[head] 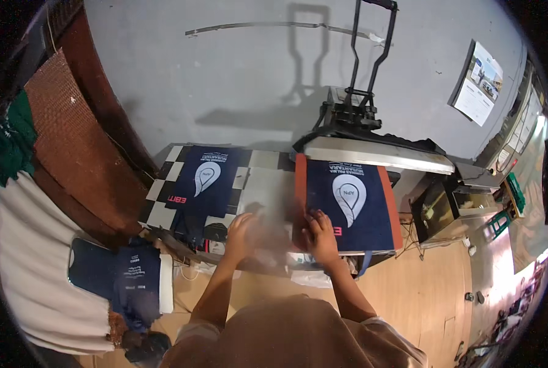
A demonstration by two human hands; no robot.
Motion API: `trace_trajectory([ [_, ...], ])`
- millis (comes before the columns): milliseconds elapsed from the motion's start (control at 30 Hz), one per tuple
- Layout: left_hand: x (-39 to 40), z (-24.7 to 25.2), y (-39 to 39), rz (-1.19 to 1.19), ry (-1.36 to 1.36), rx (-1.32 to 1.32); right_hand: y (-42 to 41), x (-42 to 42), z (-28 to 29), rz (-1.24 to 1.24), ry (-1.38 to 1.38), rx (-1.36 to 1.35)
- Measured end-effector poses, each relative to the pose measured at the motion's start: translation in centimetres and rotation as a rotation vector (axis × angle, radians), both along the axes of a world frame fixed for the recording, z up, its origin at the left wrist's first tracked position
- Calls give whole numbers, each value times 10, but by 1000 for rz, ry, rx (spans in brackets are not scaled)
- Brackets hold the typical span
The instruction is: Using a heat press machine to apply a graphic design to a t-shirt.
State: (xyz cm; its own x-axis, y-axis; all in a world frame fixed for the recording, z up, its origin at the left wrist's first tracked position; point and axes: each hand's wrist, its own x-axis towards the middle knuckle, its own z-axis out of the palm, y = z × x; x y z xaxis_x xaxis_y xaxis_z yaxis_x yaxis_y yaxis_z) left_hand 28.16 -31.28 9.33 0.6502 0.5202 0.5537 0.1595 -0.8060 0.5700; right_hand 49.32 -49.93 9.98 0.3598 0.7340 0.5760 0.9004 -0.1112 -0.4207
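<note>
A dark blue fabric bag [370, 207] with a white leaf-shaped print and pink lettering lies flat on the lower plate of a heat press. Orange-brown side panels [390, 207] show along both of its sides. My right hand [322, 233] rests on the bag's left part near the front edge, fingers apart. My left hand [239, 237] is over the front of the checkered table, left of the bag; a blur hides its fingertips. Behind the bag, the pale upper plate [379, 155] of the press is raised. A second printed dark blue bag [205, 181] lies on the table's left side.
The press's black handle [384, 55] rises against the grey wall [163, 69]. Dark blue printed fabric [138, 280] lies at lower left beside beige cloth [35, 262]. A metal-framed box [444, 207] stands to the right. A blue strap [366, 263] hangs off the front edge.
</note>
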Motion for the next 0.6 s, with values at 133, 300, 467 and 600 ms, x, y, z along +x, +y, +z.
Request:
trace_trajectory([
  [133, -16, -7, 39, -11, 28, -47, 46, -34, 1, 107, 57, -98],
  [300, -31, -34, 87, -8, 62, -74, 97, -72, -2, 169, 155, -159],
  [467, -36, -52, 107, -22, 147, -234, 129, -84, -62, 62, 334, -181],
  [600, -34, -86, 124, -128, 207, -398, 132, -80, -144, -94, 320, -156],
])
